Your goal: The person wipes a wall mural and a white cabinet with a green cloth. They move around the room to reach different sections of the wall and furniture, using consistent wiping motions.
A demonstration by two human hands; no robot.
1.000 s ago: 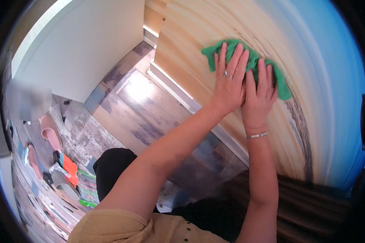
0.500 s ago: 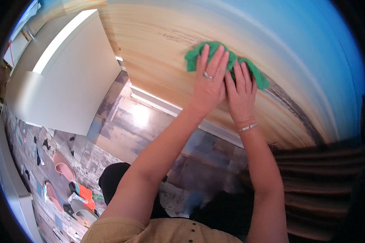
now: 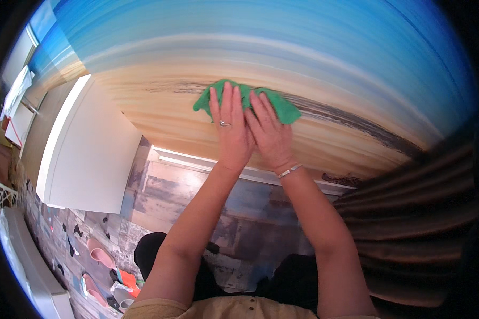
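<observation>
Green cloth (image 3: 286, 109) beneath both hands (image 3: 232, 133), pressed against painted wall (image 3: 207, 50)

the crumpled green cloth (image 3: 284, 109) looks soft and matt, with a slightly fuzzy nap. the blue-and-sand printed wall (image 3: 197, 58) is smooth, with a faint sheen. the long white skirting strip (image 3: 186, 160) looks smooth, and so does the boxy white cabinet panel (image 3: 93, 151). the patchwork plank floor (image 3: 181, 186) looks like worn wood and shines under the light. the pleated dark-brown curtain (image 3: 409, 239) is fabric; the thin silver bracelet (image 3: 289, 170) is shiny metal.
</observation>
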